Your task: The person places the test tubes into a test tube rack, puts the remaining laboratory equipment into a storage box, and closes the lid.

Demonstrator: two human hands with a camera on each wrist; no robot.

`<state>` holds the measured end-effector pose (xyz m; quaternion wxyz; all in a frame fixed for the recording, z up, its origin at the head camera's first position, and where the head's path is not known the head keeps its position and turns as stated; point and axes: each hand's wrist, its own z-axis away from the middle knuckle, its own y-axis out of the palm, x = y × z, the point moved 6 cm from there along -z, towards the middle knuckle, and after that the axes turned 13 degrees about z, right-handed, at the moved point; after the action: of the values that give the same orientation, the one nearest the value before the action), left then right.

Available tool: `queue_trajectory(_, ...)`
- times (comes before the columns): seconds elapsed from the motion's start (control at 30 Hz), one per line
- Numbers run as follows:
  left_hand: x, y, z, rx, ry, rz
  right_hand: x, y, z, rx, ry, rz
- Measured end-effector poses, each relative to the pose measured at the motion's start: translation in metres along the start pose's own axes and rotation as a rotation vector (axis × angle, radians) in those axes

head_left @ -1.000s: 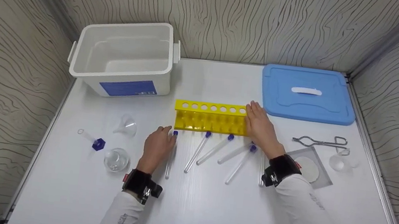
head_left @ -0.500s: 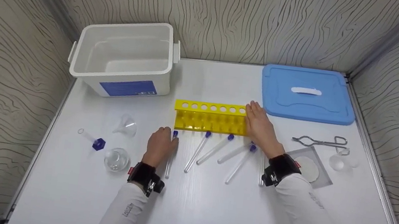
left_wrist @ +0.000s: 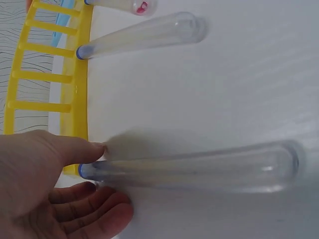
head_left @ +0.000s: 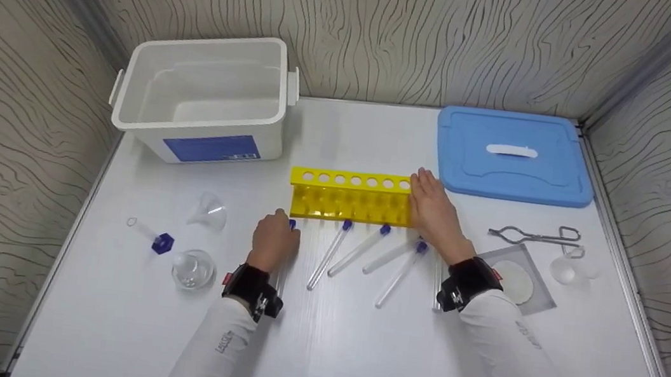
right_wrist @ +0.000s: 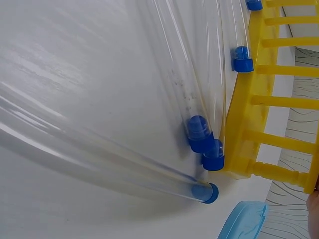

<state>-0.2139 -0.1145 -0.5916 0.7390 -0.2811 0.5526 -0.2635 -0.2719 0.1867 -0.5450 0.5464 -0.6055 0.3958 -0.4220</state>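
Note:
In the head view a yellow test tube rack (head_left: pixel 349 206) stands mid-table with a row of round holes. My left hand (head_left: pixel 273 242) is at its left front corner. The left wrist view shows its thumb and curled fingertips on either side of a clear test tube (left_wrist: pixel 199 172), at the blue-capped end, pinching it. The rest of the tube lies along the table. My right hand (head_left: pixel 436 217) rests on the rack's right end with fingers extended; only a sliver of that hand (right_wrist: pixel 313 214) shows in the right wrist view. More blue-capped tubes (head_left: pixel 327 258) lie before the rack.
A white bin (head_left: pixel 208 128) stands back left, a blue lid (head_left: pixel 514 165) back right. At left are a funnel (head_left: pixel 209 211), a glass vessel (head_left: pixel 193 270) and a blue-based cylinder (head_left: pixel 162 243). Metal tongs (head_left: pixel 512 234), a clear cup (head_left: pixel 567 271) and a packet (head_left: pixel 536 296) lie at right.
My left hand has shifted slightly right over the capped end of the leftmost tube, its fingers drawing in. My right hand stays on the rack. The head view has shifted a little.

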Motion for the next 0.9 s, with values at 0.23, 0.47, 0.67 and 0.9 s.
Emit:
queue_trajectory(0.23,0.0061,0.0028,-0.0027,0.033,-0.069,0.031,0.0000,0.0024,0.0011,0.025,0.012,0.000)
queue_trajectory(0.47,0.0048,-0.0001,-0.0041,0.005,-0.053,0.062,-0.0014,0.0019,-0.0008,0.026,0.020,0.002)
queue_trajectory(0.67,0.0055,0.0005,-0.0014,0.001,-0.065,0.076,-0.0006,-0.0003,0.0004,-0.009,0.000,0.009)
queue_trajectory(0.9,0.0043,-0.0038,-0.0019,0.001,-0.114,0.123,0.0003,-0.0011,0.0002,-0.034,-0.003,0.001)
